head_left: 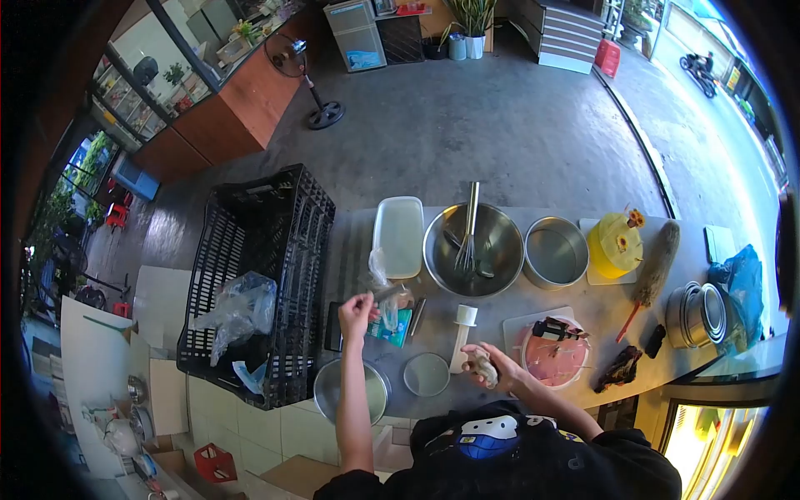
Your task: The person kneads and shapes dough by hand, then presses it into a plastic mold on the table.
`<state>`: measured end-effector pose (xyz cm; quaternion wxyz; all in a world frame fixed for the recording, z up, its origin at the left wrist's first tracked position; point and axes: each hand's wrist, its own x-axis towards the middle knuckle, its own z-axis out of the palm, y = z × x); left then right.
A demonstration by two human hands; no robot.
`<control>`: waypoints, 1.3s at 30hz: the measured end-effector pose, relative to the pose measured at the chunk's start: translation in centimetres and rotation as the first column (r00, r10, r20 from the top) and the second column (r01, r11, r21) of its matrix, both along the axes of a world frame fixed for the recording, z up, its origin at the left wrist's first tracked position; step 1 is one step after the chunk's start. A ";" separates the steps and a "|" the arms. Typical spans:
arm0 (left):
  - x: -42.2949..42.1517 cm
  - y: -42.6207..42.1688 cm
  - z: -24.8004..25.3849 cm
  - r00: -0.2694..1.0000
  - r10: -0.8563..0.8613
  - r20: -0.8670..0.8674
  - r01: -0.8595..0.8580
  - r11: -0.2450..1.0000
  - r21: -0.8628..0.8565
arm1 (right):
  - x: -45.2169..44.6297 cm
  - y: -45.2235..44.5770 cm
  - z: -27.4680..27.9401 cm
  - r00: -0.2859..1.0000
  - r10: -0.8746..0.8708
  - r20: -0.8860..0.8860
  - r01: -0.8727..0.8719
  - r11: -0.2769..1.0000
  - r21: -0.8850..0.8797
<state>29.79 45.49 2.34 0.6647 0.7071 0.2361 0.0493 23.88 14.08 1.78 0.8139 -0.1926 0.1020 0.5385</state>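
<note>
My left hand (357, 317) is raised over the left part of the metal table, fingers pinched together beside a clear plastic bag (377, 268). Whether the bag is between the fingertips I cannot tell. Below that hand stands a metal bowl (327, 392), partly covered by my forearm. My right hand (502, 368) is curled around a small pale, greyish lump (483, 367) whose kind is unclear. Left of it lies a white-handled tool (460, 346), with a small round clear dish (427, 375) nearby. A pink round container (554, 358) with a dark object across it sits to the right.
A whisk (468, 242) rests in a large steel bowl (437, 262), beside a round pan (556, 252) and a white tray (399, 237). Yellow container (612, 248), feather duster (658, 262) and stacked tins (692, 317) stand right. A black crate (287, 333) borders the table's left.
</note>
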 end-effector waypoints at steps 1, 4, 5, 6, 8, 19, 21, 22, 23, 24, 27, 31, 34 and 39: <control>1.1 0.4 -0.3 0.999 0.049 0.013 -0.049 0.998 0.032 | 0.1 0.2 -0.1 1.000 -0.005 -0.025 0.007 0.997 0.079; 4.6 0.3 -2.2 0.998 0.062 0.029 -0.062 0.997 0.035 | 0.1 0.6 -0.3 0.998 -0.032 -0.062 0.038 0.994 0.103; 5.7 0.2 -3.4 0.997 0.055 0.048 -0.058 0.997 0.050 | 0.1 0.6 -0.4 0.997 -0.046 -0.065 0.053 0.993 0.110; 6.6 -0.2 -3.9 0.997 0.067 0.030 -0.070 0.991 0.111 | 0.0 0.7 -0.4 0.997 -0.048 -0.063 0.055 0.993 0.107; 8.0 -0.5 -5.7 0.997 0.074 0.034 -0.077 0.994 0.081 | 0.1 0.7 -0.2 0.997 -0.057 -0.056 0.060 0.997 0.051; 10.0 0.0 -8.2 0.997 0.017 0.073 -0.034 0.969 0.244 | 0.2 -0.4 -0.2 0.971 -0.164 -0.173 0.171 0.985 0.025; 9.8 0.2 -7.6 0.991 -0.055 0.121 0.007 0.931 0.365 | 0.5 -0.1 -0.3 0.972 -0.153 -0.180 0.160 0.987 0.024; 9.7 0.2 -7.0 0.978 -0.135 0.162 0.040 0.873 0.485 | 0.6 0.2 -0.4 0.974 -0.146 -0.174 0.154 0.987 0.034; 9.8 0.2 -6.5 0.978 -0.132 0.161 0.039 0.874 0.484 | 0.8 0.4 -0.4 0.976 -0.140 -0.167 0.149 0.988 0.045; 9.8 0.2 -6.3 0.944 -0.207 0.256 -0.022 0.737 0.675 | 0.9 0.7 -0.4 0.976 -0.139 -0.168 0.148 0.988 0.043; 10.0 0.1 -5.8 0.913 -0.294 0.281 -0.082 0.545 0.834 | 1.4 1.3 -0.1 0.980 -0.120 -0.159 0.128 0.991 0.044; 10.3 0.3 -6.1 0.985 -0.161 -0.057 0.121 0.423 0.898 | 2.1 2.4 1.3 0.988 -0.110 -0.106 0.104 0.993 -0.060; 11.5 0.6 -7.1 0.985 -0.070 -0.159 0.172 0.496 0.851 | 3.0 3.5 1.6 0.996 -0.083 -0.042 0.079 0.992 -0.104; 14.3 3.2 -11.3 0.979 0.053 -0.199 0.144 0.512 0.847 | 3.9 4.7 2.0 0.999 -0.043 -0.005 0.042 0.993 -0.114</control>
